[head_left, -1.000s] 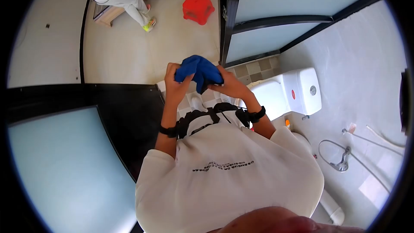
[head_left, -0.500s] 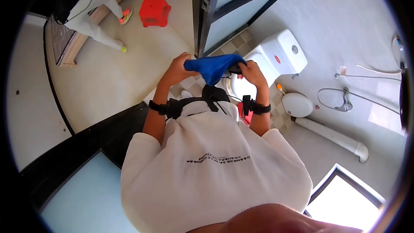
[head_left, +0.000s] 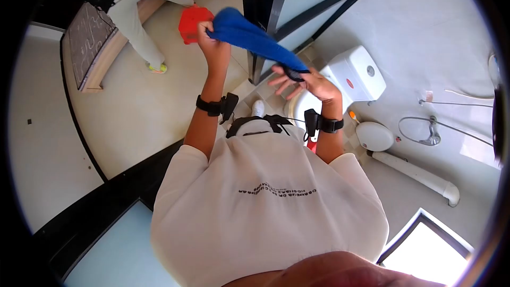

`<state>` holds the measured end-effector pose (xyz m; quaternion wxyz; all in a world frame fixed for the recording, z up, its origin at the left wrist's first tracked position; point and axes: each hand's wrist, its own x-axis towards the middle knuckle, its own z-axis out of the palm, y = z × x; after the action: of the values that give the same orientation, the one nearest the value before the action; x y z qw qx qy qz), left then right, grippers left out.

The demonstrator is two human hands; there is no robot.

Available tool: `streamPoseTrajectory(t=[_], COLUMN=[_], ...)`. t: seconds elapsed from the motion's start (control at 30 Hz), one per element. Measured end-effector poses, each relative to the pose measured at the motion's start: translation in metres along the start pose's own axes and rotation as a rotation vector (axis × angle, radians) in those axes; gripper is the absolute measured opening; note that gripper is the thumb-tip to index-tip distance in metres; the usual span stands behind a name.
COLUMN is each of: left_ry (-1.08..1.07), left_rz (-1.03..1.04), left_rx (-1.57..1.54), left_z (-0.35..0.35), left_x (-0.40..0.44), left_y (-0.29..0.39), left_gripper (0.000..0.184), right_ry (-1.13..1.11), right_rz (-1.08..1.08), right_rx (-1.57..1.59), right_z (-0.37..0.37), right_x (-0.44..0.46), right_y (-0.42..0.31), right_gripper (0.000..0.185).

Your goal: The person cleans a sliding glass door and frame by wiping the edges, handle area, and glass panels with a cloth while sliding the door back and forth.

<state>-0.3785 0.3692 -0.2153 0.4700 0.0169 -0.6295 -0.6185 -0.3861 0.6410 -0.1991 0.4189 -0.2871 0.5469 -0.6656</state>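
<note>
A blue cloth [head_left: 255, 39] with a dark edge at its lower right end stretches diagonally between my hands. My left hand [head_left: 209, 36], raised higher, is closed round the cloth's upper left end. At the dark end is my right hand [head_left: 319, 86], which seems to pinch the cloth near the thumb while its other fingers spread out below. Black bands with small boxes sit on both wrists. Part of the cloth is smeared by motion.
A dark-framed door [head_left: 260, 21] stands just beyond the cloth. At right are a white toilet [head_left: 356, 74], a shower hose [head_left: 433, 133] and a white pipe [head_left: 411, 172]. A red stool [head_left: 191, 24] and another person [head_left: 135, 21] beside a bed frame [head_left: 95, 64] are at upper left.
My left hand has risen up and away, drawing the bunched cloth out into a long strip. My right hand's fingers have spread. The other person has stepped closer to the stool.
</note>
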Motion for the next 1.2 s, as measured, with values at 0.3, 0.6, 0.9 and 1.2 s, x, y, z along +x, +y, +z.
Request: streamPoseTrajectory(t=[0.3, 0.6, 0.9, 1.2], left_ry=[-0.053, -0.47, -0.676, -0.829], left_rz=[0.166, -0.495, -1.033, -0.524], left_rx=[0.166, 0.176, -0.093, 0.29], left_z=[0.015, -0.089, -0.046, -0.052], left_x=[0.014, -0.08, -0.091, -0.113], left_y=[0.016, -0.034, -0.083, -0.125], left_gripper=[0.029, 0.029, 0.06, 0.048], right_ry=[0.23, -0.298, 0.275, 0.363], right_rz=[-0.294, 0.284, -0.283, -0.313], right_rx=[0.233, 0.002, -0.676, -0.771], right_z=[-0.013, -0.049, 0.003, 0.021], right_x=[0.048, -0.004, 0.045, 0.047], right_y=[0.008, 0.087, 0.086, 0.063], right_gripper=[0.057, 0.046, 0.03, 0.021])
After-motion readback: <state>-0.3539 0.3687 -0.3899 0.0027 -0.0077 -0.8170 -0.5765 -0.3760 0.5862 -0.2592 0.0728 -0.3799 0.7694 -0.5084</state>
